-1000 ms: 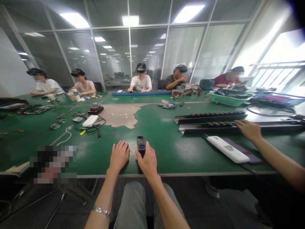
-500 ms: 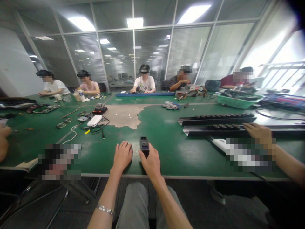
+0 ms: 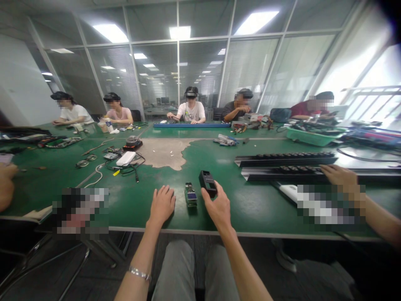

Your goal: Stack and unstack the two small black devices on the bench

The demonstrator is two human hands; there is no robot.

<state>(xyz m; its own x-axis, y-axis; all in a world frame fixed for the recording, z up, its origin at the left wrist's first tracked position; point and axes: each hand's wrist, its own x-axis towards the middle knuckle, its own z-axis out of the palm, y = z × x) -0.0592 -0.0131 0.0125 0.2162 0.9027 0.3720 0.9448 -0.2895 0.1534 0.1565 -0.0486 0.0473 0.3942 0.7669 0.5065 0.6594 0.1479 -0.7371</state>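
My right hand (image 3: 218, 207) grips a black plastic housing (image 3: 207, 184) with cut-outs in its face, thumb on one side and fingers on the other. Just left of it, a small green circuit board (image 3: 190, 195) with a dark bluish screen lies uncovered on the green table (image 3: 238, 209). My left hand (image 3: 162, 203) rests palm down on the tabletop, fingers stretched out, beside the board and not touching it. Nothing shows in that hand.
To the right, another person's hand (image 3: 340, 179) lies by long black rails (image 3: 288, 171). A white power bank-like box (image 3: 125, 159) with cables sits left of centre. A green basket (image 3: 315, 136) stands at the far right. Several people sit across the table.
My right hand has lifted the black housing off and moved it to the right, uncovering the circuit board. My left hand has stayed in place.
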